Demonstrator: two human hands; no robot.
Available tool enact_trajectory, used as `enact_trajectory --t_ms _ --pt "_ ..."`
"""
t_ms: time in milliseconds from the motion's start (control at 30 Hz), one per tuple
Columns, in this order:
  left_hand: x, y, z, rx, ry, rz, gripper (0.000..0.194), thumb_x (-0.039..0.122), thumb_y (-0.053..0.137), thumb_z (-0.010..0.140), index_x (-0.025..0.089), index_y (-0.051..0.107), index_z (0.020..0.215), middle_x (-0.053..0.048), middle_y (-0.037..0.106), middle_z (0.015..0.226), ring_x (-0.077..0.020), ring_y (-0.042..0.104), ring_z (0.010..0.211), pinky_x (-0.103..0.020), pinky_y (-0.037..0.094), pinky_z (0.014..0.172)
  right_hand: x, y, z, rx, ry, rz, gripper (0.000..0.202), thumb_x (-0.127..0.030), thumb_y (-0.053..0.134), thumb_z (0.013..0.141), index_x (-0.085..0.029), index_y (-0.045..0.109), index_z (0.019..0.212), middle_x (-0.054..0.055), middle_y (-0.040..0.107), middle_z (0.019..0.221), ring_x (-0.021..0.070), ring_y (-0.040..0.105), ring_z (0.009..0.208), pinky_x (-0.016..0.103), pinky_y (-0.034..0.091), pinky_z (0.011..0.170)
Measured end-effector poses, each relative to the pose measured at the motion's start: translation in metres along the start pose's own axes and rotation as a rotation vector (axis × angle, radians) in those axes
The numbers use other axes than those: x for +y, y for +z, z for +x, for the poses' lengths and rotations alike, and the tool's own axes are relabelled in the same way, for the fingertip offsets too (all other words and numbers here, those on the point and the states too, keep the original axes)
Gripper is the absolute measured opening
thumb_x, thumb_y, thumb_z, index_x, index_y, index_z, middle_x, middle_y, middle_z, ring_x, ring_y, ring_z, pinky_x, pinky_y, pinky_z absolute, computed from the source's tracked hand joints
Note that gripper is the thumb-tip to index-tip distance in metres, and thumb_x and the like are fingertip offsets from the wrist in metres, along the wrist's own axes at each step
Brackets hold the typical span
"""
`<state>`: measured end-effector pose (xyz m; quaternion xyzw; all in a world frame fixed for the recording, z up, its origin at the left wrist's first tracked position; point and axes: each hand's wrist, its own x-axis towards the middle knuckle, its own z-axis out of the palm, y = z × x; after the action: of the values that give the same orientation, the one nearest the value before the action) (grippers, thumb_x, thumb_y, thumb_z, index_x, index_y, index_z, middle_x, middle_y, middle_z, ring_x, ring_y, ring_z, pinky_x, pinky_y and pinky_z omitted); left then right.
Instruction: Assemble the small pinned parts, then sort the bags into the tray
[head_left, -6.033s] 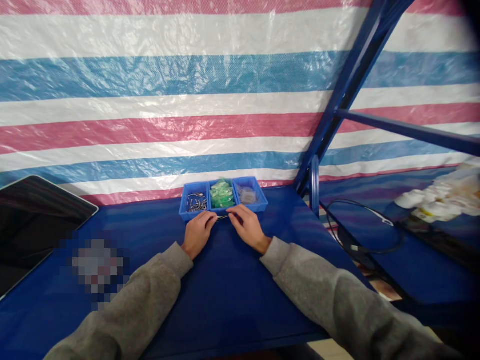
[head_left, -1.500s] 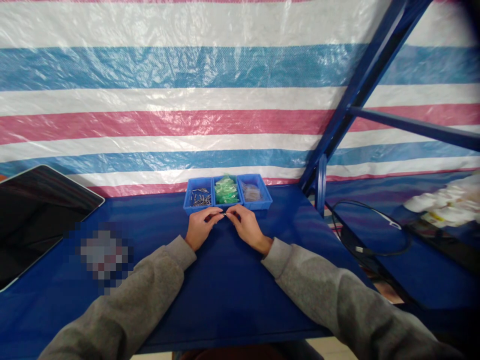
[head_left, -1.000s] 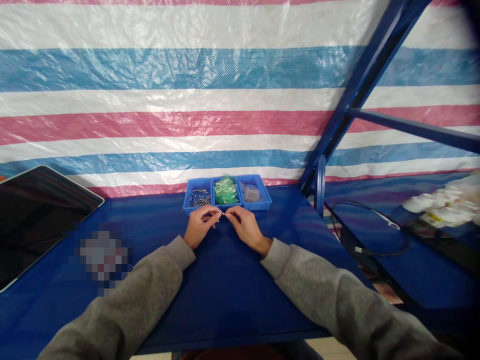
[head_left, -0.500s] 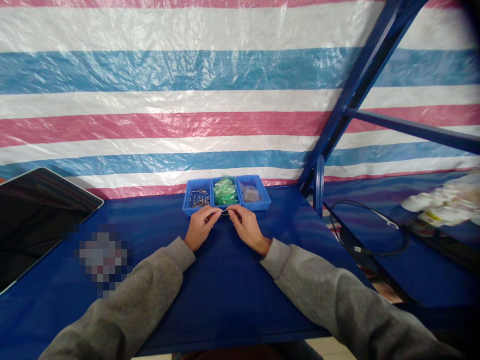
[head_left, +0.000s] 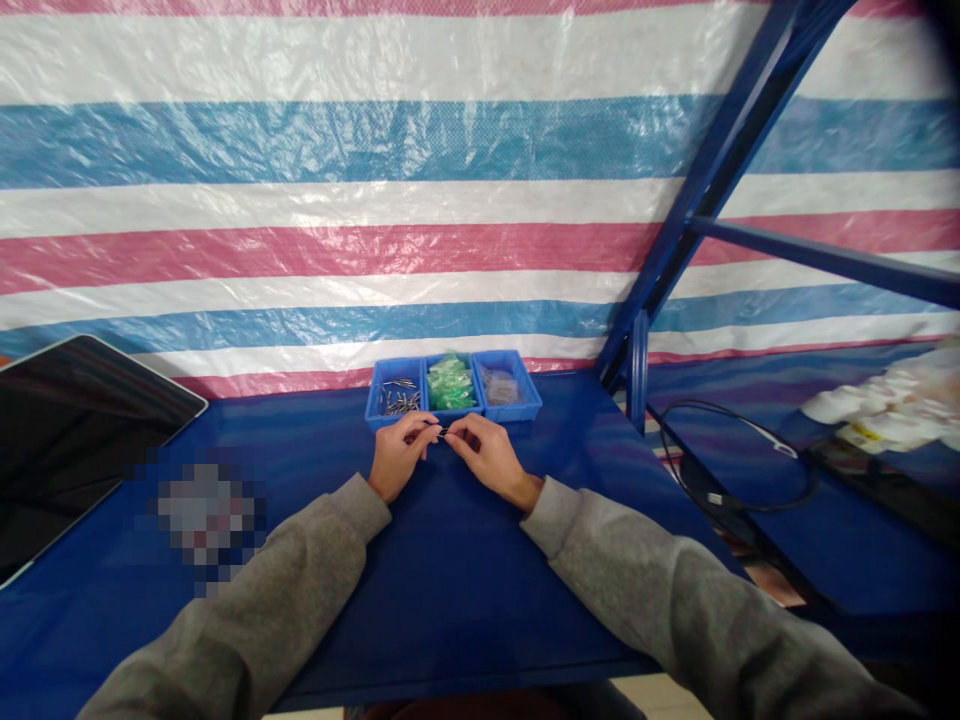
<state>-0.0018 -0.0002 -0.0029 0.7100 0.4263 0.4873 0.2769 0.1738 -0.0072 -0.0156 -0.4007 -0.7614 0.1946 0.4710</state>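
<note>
My left hand (head_left: 400, 455) and my right hand (head_left: 486, 455) pinch a small thin metallic piece (head_left: 442, 432) between their fingertips, just in front of three blue bins. Its exact shape is too small to tell. Small dark metal pieces (head_left: 401, 397) lie in the left bin (head_left: 371, 412). Green plastic packets (head_left: 451, 381) fill the middle bin. In the right bin (head_left: 530, 400) are clear plastic pieces (head_left: 501, 386).
A dark flat screen (head_left: 67, 430) lies at the left, with a blurred patch beside it on the blue table (head_left: 457, 600). Toward the right are a blue metal frame (head_left: 675, 235), a black cable (head_left: 739, 405) and white bottles (head_left: 892, 410).
My right hand has shifted slightly left and down, bringing its fingertips closer to my left hand. The thin piece sits lower between them.
</note>
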Motion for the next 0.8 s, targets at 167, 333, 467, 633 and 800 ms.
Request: enact_trajectory --t_ms 167,333,467,633,800 --pt "0.0015 0.0001 -0.0002 -0.01 0.012 -0.021 0.024 0.037 0.058 0.082 0.015 0.065 0.088 -0.001 0.065 0.066 -0.0069 0.052 0.044 -0.018 0.044 0.044 0.002 -0.0001 0.0003 0.023 0.011 -0.015 0.018 -0.029 0.048 0.09 -0.019 0.06 0.081 0.002 0.061 0.076 0.015 0.055 0.068 0.026 0.042 0.066" --pt "0.0014 -0.0001 -0.0008 -0.034 0.013 0.013 0.024 0.036 0.059 0.082 0.015 0.067 0.089 -0.003 0.067 0.071 -0.0083 0.055 0.048 -0.019 0.046 0.047 0.0045 -0.0002 0.001 0.047 0.059 0.0 0.018 -0.03 0.046 0.091 -0.019 0.058 0.084 0.003 0.063 0.079 0.0155 0.058 0.071 0.025 0.043 0.067" --pt "0.0038 -0.0006 0.0001 -0.056 0.01 0.086 0.023 0.036 0.06 0.081 0.016 0.069 0.085 -0.001 0.066 0.065 -0.0092 0.056 0.05 -0.019 0.046 0.048 0.006 -0.0003 0.0016 0.082 0.101 0.0 0.02 -0.032 0.047 0.09 -0.018 0.059 0.082 0.003 0.063 0.077 0.0158 0.058 0.069 0.025 0.043 0.064" --pt "0.006 -0.0019 0.0009 -0.011 -0.024 0.144 0.028 0.039 0.053 0.084 0.016 0.068 0.079 -0.001 0.067 0.067 -0.0087 0.056 0.05 -0.018 0.045 0.048 0.0027 -0.0014 0.0017 0.043 0.066 0.024 0.02 -0.033 0.048 0.09 -0.019 0.061 0.087 0.003 0.064 0.079 0.0143 0.056 0.065 0.025 0.043 0.064" --pt "0.0048 -0.0031 0.0002 -0.013 -0.042 0.157 0.034 0.041 0.051 0.085 0.015 0.065 0.068 0.001 0.059 0.053 -0.0083 0.053 0.046 -0.017 0.042 0.046 -0.0008 -0.0032 0.002 0.047 0.014 0.01 0.021 -0.031 0.047 0.09 -0.019 0.062 0.082 0.003 0.063 0.078 0.0149 0.056 0.069 0.025 0.043 0.068"
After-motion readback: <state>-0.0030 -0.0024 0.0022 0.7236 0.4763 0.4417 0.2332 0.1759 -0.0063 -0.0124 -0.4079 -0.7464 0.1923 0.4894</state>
